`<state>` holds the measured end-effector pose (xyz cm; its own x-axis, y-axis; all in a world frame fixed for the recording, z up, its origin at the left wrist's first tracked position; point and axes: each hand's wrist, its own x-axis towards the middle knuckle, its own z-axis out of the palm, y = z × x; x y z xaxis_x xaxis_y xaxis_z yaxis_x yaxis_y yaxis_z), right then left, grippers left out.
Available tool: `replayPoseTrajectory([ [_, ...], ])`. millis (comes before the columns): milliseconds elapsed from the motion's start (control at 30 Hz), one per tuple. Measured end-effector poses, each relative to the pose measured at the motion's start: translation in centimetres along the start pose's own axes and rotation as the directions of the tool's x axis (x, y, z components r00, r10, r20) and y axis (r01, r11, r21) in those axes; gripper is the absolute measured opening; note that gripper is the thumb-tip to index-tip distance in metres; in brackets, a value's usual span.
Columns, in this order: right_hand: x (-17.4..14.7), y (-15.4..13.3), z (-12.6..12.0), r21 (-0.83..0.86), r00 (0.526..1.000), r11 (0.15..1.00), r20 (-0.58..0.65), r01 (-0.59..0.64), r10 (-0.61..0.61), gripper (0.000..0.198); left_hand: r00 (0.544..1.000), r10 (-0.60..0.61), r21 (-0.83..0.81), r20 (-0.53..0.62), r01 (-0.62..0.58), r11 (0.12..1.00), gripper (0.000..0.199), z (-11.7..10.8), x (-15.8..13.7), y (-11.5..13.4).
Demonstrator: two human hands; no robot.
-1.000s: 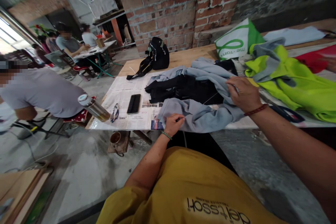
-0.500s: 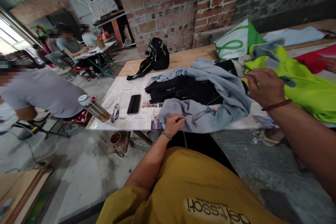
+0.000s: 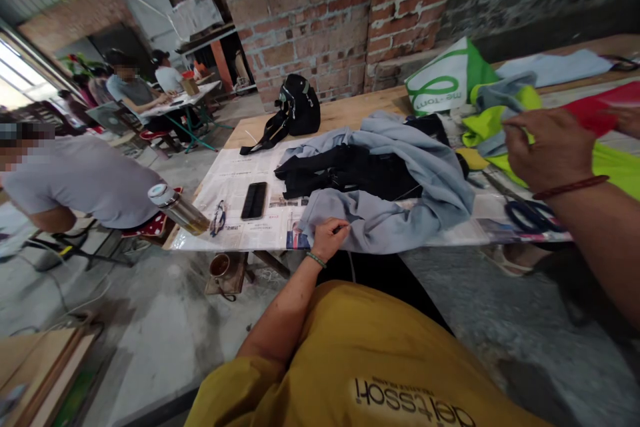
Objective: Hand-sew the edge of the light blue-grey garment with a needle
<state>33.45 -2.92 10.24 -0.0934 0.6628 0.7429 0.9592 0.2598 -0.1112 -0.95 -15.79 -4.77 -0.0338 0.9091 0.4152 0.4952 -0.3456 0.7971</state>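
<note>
My left hand (image 3: pixel 331 239), fingers curled together, is closed on the near edge of a grey garment (image 3: pixel 390 220). The garment spreads across the table, with black fabric (image 3: pixel 355 170) lying in its middle. Off to the right, my right hand (image 3: pixel 553 147) is raised above the table, thumb and fingers pinched. Whatever it pinches is too small to make out. Behind and beside it lies a neon yellow-green and grey garment (image 3: pixel 520 97). Dark-handled scissors (image 3: pixel 531 215) rest on the table below this hand.
On the newspaper-covered table (image 3: pixel 235 167) are a phone (image 3: pixel 255 201), glasses (image 3: pixel 219 218) and a steel bottle (image 3: pixel 179 208). Farther back sit a black bag (image 3: pixel 303 105) and a green-white bag (image 3: pixel 445 77). Another person's hand (image 3: pixel 627 119) is by red cloth (image 3: pixel 593 113). A person (image 3: pixel 95 177) sits left.
My right hand has moved right, away from the grey garment. The neon garment has shifted right and the scissors now show. My left hand has stayed in place.
</note>
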Motion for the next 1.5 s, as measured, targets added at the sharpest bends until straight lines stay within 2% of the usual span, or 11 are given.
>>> replayPoseTrajectory([
  [100,-0.1,-0.1,-0.4,0.049,0.999,0.998,-0.003,-0.043,0.043,0.025,1.0,0.008,-0.011,-0.011,-0.008,1.0,0.01,0.0,0.0,0.0],
  [167,-0.6,-0.8,-0.6,0.16,0.995,0.982,0.005,-0.1,0.101,0.024,1.0,0.005,-0.021,-0.023,-0.005,1.0,0.01,0.0,-0.1,0.0],
  [267,-2.6,-2.9,-0.3,0.373,0.965,0.89,0.105,-0.262,0.24,0.026,0.999,-0.014,-0.038,-0.05,0.012,0.999,0.011,0.0,-0.1,0.1],
  [367,-6.1,-6.2,0.6,0.463,0.952,0.845,0.261,-0.269,0.161,0.024,0.998,-0.032,-0.055,-0.063,0.028,0.998,0.013,0.0,-0.1,0.3],
  [433,-9.1,-8.9,1.3,0.576,0.937,0.784,0.348,-0.23,0.02,0.021,0.997,-0.045,-0.052,-0.062,0.042,0.998,0.014,-0.1,0.0,0.4],
  [500,-12.1,-11.6,1.9,0.684,0.903,0.685,0.421,-0.25,-0.09,0.021,0.996,-0.066,-0.036,-0.064,0.064,0.997,0.017,-0.1,0.0,0.4],
  [567,-14.5,-14.2,2.2,0.724,0.839,0.607,0.518,-0.328,-0.165,0.019,0.994,-0.091,-0.019,-0.065,0.09,0.996,0.023,-0.1,0.0,0.3],
  [667,-16.6,-16.9,2.6,0.687,0.695,0.578,0.669,-0.441,-0.265,0.021,0.993,-0.101,-0.013,-0.054,0.101,0.995,0.029,-0.1,0.0,0.1],
  [733,-17.0,-18.0,2.8,0.67,0.655,0.592,0.697,-0.448,-0.293,0.021,0.994,-0.096,-0.033,-0.048,0.095,0.995,0.03,0.0,-0.1,-0.1],
  [1000,-16.4,-19.8,3.8,0.617,0.641,0.673,0.718,-0.408,-0.27,0.022,0.988,-0.143,-0.182,-0.065,0.129,0.975,0.03,-0.1,-0.3,-0.8],
  [1500,-16.5,-20.4,4.4,0.589,0.662,0.672,0.724,-0.449,-0.193,0.021,0.994,-0.104,-0.221,-0.036,0.094,0.971,0.028,-0.3,-0.4,-1.1],
])
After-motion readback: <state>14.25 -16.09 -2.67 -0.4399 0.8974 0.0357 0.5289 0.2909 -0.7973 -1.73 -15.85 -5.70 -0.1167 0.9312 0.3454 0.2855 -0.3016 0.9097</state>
